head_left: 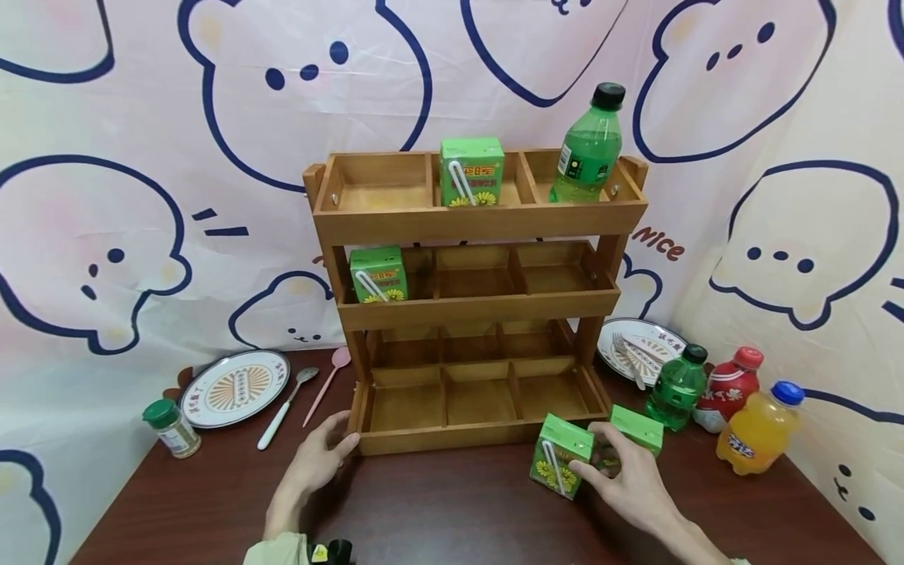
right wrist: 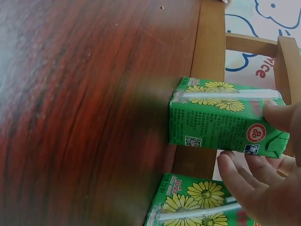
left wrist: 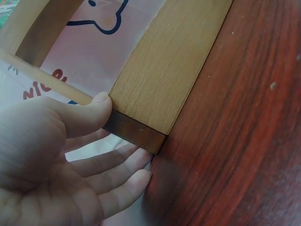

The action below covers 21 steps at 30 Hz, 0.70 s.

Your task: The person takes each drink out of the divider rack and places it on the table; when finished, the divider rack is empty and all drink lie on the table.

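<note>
My left hand (head_left: 318,459) grips the lower left end of a three-tier wooden shelf (head_left: 466,446), its thumb on the front corner and fingers beside the end panel (left wrist: 131,132). In front of the shelf's right part, my right hand (head_left: 632,486) holds a green drink carton (head_left: 561,455) with thumb and fingers; a straw (right wrist: 225,95) is attached to its face. A second green carton (head_left: 639,430) stands just behind that hand, partly hidden by it. Another carton (head_left: 472,173) sits in the top tier's middle compartment, one more carton (head_left: 379,275) in the middle tier's left.
A green bottle (head_left: 588,149) stands in the top tier's right compartment. At right are a plate with fork (head_left: 667,333), a green bottle (head_left: 678,388), a red bottle (head_left: 727,388) and an orange bottle (head_left: 759,431). At left are a shaker (head_left: 173,428), a plate (head_left: 191,412) and two spoons (head_left: 278,424).
</note>
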Motion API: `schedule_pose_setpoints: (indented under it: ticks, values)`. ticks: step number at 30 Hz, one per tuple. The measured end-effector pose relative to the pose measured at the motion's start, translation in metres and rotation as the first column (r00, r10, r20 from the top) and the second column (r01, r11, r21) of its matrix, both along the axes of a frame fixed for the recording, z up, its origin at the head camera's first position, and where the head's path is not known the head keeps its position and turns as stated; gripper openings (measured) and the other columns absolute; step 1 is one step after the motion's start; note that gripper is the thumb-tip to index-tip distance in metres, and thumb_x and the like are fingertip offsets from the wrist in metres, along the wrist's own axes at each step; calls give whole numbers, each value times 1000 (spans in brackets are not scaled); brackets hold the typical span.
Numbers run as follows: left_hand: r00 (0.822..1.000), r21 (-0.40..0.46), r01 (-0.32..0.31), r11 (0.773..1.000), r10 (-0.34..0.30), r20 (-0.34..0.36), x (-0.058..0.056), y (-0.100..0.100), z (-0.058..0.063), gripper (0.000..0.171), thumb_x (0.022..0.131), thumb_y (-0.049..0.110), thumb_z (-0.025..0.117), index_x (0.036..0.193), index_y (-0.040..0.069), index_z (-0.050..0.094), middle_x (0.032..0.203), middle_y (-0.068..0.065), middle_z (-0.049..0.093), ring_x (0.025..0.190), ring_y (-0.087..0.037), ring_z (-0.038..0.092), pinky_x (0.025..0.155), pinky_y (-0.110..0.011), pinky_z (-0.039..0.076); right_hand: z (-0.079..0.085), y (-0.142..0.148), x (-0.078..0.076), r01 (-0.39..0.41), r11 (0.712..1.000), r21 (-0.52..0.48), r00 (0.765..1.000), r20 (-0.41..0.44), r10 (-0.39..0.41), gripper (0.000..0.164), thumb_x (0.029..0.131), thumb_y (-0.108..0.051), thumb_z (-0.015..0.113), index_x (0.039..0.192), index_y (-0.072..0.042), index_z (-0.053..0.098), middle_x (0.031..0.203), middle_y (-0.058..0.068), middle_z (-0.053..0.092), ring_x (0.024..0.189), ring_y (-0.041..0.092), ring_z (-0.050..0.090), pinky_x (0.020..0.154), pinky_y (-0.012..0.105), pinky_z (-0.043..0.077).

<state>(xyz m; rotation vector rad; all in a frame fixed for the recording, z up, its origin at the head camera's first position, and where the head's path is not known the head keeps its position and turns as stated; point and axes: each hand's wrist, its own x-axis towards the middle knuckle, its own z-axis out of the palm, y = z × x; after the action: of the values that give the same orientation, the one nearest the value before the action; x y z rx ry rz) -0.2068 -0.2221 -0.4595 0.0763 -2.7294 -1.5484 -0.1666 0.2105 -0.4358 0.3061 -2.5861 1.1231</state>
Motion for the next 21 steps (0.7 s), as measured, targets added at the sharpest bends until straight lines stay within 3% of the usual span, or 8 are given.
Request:
schedule_pose_setpoints:
  ticks: [13, 17, 21]
  values:
    - [1000, -6, -6, 1000, 6, -10, 0, -1, 0, 47, 97, 17, 58, 139, 3, 44, 127, -31, 53, 104, -32, 59, 72, -36, 52, 3, -1, 2, 29, 999, 20, 999, -27, -28, 41, 71, -22, 86, 101, -13, 60, 81, -4, 61, 65, 1, 60, 57, 22, 52]
    - [1000, 1, -5, 1000, 5, -14, 1, -1, 0, 47, 97, 15, 57, 140, 3, 44, 127, -31, 53, 104, -33, 59, 73, -37, 53, 9, -2, 1, 38, 999, 36, 999, 3, -38, 43, 69, -24, 87, 100, -13, 60, 82, -3, 62, 67, 4, 60, 58, 23, 51]
    - [1000, 8, -5, 1000, 6, -12, 1, -1, 1, 46, 97, 15, 57, 139, 3, 44, 127, -31, 53, 105, -33, 59, 73, -37, 53, 20, -5, -3, -2, 999, 45, 1000, -28, 4, 41, 72, -30, 85, 100, -13, 61, 87, -3, 65, 73, 8, 61, 60, 25, 51]
